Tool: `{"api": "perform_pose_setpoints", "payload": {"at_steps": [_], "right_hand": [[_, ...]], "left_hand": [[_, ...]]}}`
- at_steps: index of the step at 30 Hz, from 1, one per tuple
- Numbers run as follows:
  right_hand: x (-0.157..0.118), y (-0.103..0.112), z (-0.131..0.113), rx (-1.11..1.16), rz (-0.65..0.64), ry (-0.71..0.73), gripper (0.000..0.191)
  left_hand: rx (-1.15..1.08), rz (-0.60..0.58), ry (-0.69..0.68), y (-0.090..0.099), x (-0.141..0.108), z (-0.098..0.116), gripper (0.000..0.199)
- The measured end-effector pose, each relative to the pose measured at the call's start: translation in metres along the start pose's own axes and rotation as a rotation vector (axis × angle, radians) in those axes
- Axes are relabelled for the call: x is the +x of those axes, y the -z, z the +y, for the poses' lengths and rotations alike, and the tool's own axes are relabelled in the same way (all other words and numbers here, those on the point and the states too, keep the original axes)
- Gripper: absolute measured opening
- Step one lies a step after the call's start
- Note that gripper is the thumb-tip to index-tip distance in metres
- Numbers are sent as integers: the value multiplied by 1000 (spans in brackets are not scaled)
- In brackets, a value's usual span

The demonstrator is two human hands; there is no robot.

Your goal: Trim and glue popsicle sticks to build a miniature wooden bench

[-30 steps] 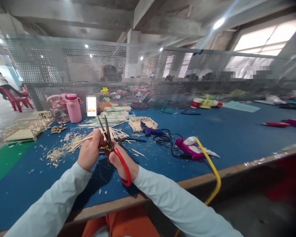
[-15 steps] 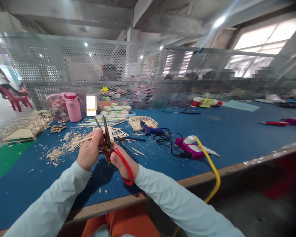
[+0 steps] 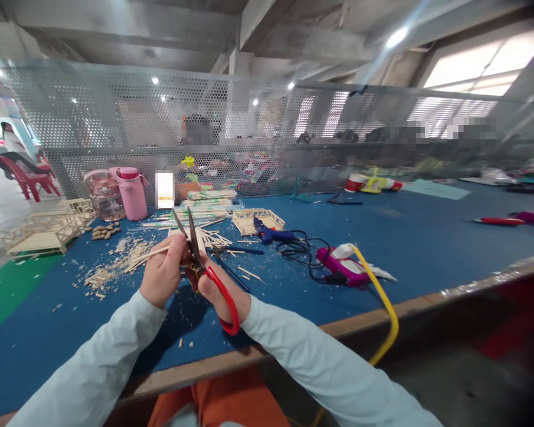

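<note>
Pinched in my left hand (image 3: 164,270) is a thin wooden stick (image 3: 150,255), its free end pointing left. My right hand (image 3: 222,290) grips the red-handled scissors (image 3: 228,299), whose dark blades point up and stand apart beside my left fingertips. Whether the stick lies between the blades cannot be made out. Behind my hands lies a pile of wooden sticks (image 3: 214,238), with blue-handled pliers (image 3: 244,251) at its right. Wood scraps (image 3: 101,277) are scattered on the blue table (image 3: 289,296) left of my hands.
Pink bottle (image 3: 133,196) and clear bottle (image 3: 109,198) stand at back left, near stick-built frames (image 3: 40,234). A small stick tray (image 3: 244,224), blue glue gun (image 3: 271,233), its cable, a purple tool (image 3: 347,270) and a yellow tube (image 3: 387,308) lie to the right. Mesh panel (image 3: 160,118) behind.
My hands and the scissors have barely shifted; the blades stand slightly differently, still apart. A seated person at far left has moved a little to the right.
</note>
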State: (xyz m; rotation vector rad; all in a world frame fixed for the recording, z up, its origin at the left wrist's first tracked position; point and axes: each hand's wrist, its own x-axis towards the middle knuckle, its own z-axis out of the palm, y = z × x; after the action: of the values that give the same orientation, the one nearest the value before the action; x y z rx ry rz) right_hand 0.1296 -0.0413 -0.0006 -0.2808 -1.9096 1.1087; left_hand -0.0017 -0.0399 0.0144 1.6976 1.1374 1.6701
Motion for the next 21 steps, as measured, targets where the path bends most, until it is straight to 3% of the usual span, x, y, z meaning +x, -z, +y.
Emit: {"api": "perform_pose_setpoints", "payload": {"at_steps": [9,17,21], "right_hand": [[-1,0,2,-54,40,-58,69],[1,-2,4,-29,61,-4,70],[0,-4,5,-50,118,-76,49]], "left_hand": [[109,-11,-38,0,0,5,38],[125,-29,-33,1,1,5,38],[172,-20,-50,0,0,8,37]]}}
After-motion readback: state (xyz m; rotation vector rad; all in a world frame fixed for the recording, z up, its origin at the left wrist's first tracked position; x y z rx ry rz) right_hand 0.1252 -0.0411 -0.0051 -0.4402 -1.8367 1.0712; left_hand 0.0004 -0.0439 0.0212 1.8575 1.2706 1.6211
